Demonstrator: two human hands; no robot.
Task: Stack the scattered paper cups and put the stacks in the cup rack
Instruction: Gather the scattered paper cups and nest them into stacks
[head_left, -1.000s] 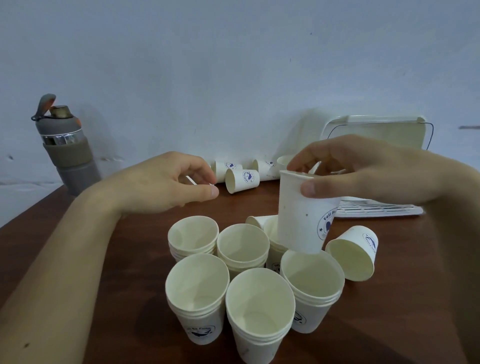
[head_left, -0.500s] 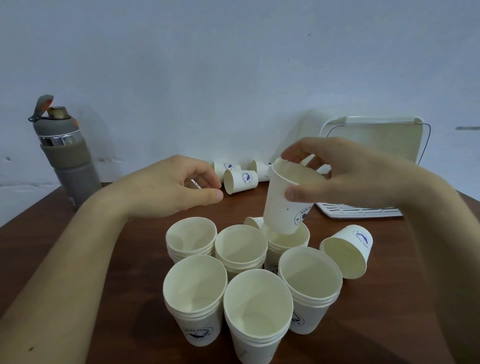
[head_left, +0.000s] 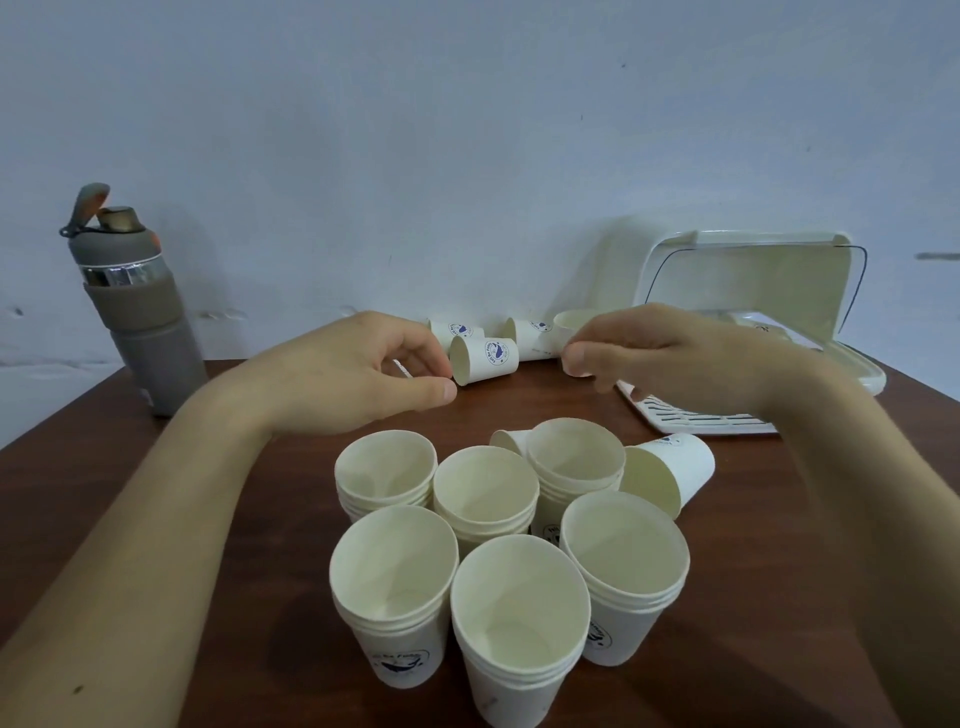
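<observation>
Several short stacks of white paper cups stand close together at the front of the table, the nearest (head_left: 519, 597) flanked by two others (head_left: 395, 571) (head_left: 623, 551). The back-right stack (head_left: 574, 457) has a fresh cup on top. One loose cup (head_left: 670, 467) lies on its side at the right, and another (head_left: 509, 441) peeks out behind the stacks. More loose cups (head_left: 485, 356) lie near the wall. My left hand (head_left: 363, 374) hovers curled, with a thin white sliver between its fingers. My right hand (head_left: 675, 358) is empty, its thumb beside the far cups. The white cup rack (head_left: 753, 291) stands open at the back right.
A grey water bottle (head_left: 130, 312) with a flip lid stands at the table's back left corner. The brown table (head_left: 753, 649) ends at the wall behind. The rack's slotted base (head_left: 701, 418) lies under my right wrist.
My right hand lowered its cup into the back-right stack, let go and moved back toward the far cups. My left hand has barely shifted.
</observation>
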